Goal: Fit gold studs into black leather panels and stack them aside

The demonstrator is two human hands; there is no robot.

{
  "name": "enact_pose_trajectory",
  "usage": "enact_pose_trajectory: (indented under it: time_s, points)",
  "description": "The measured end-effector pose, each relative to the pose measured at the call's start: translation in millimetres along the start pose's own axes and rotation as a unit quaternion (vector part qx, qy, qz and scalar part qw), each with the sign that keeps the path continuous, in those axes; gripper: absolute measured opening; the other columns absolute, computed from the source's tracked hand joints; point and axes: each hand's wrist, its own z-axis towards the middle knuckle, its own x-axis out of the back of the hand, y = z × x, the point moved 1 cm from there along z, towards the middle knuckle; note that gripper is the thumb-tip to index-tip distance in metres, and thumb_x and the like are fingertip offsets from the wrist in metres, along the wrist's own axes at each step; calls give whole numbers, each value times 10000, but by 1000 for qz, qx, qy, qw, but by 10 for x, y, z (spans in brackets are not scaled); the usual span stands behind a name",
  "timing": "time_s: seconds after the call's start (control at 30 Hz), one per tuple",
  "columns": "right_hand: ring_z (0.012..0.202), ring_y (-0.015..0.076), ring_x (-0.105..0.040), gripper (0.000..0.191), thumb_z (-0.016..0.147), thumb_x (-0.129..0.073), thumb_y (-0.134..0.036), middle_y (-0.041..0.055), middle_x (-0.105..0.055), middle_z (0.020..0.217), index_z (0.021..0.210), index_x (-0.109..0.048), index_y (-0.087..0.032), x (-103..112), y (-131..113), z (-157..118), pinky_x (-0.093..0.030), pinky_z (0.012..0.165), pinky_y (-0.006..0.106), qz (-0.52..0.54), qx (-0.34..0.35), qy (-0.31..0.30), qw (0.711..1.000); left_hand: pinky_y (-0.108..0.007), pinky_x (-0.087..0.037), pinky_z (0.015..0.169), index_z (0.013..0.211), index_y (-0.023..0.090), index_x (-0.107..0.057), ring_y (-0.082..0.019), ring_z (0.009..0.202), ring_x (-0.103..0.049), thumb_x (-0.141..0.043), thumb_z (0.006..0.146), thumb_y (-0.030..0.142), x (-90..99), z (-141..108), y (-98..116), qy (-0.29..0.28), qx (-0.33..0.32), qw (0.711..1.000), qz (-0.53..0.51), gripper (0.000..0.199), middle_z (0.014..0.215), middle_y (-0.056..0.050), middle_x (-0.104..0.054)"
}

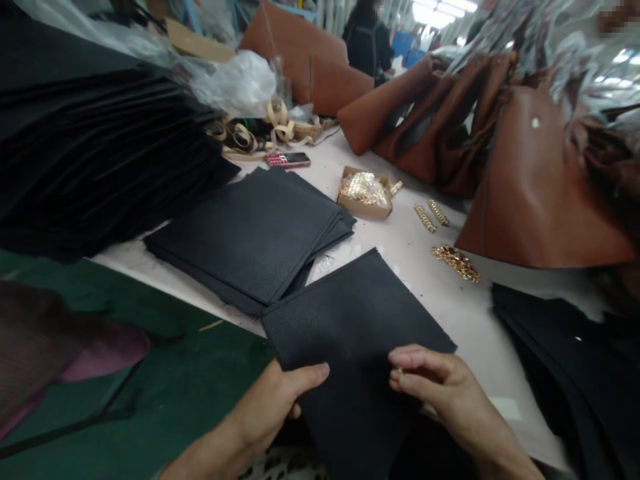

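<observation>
Pinching a small gold piece [399,371], right grip [433,383] hovers over the black panel [355,320], lower centre of frame; left grip [283,393] clamps the panel's left edge. Black stack [240,233] centre-left on the tabletop [465,313], cardboard box [364,208] of gold parts [366,187] upper centre, brown bags [535,187] upper right.

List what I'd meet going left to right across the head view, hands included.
tall black stack → left hand → cardboard box of gold-coloured pieces → right hand → black pieces at the right edge. The black panel overlaps both hands, so it is left out.
</observation>
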Motion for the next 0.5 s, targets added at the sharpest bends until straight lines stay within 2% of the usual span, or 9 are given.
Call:
enact_pose_trajectory:
  time_s: [0.13, 0.27, 0.33, 0.5]
  points:
    - [688, 166, -701, 339, 765, -783, -456, 62, -729, 772, 926, -763, -158, -152, -17, 119, -588, 704, 292, 23, 3, -4, 1000, -199, -139, 376, 677, 136, -649, -53, 388, -311, -811, 643, 385, -177, 8, 55, -43, 11, 999, -28, 299, 486, 43, -504]
    - [683, 124, -654, 213, 868, -676, -367, 43, -693, 864, 908, -745, -170, -209, -2, 163, -543, 662, 250, -41, 92, -49, 994, -206, -102, 363, 510, 156, -535, -41, 336, -232, -770, 680, 462, -227, 23, 43, -61, 25, 997, -29, 422, 373, 68, -359]
    - [658, 109, -619, 185, 896, -632, -325, 24, -665, 828, 911, -742, -176, -210, 0, 171, -506, 629, 235, -85, 116, -52, 988, -206, -103, 359, 487, 162, -513, -38, 320, -219, -752, 697, 489, -221, 41, 26, -66, 34, 997, -31, 456, 351, 72, -330]
    - [677, 118, -619, 165, 862, -666, -309, -4, -658, 726, 919, -700, -159, -225, -27, 191, -504, 646, 236, -70, 36, -54, 995, -205, -107, 358, 472, 164, -503, -37, 306, -207, -736, 711, 514, -185, 80, 30, -78, 55, 995, -42, 484, 333, 75, -304]
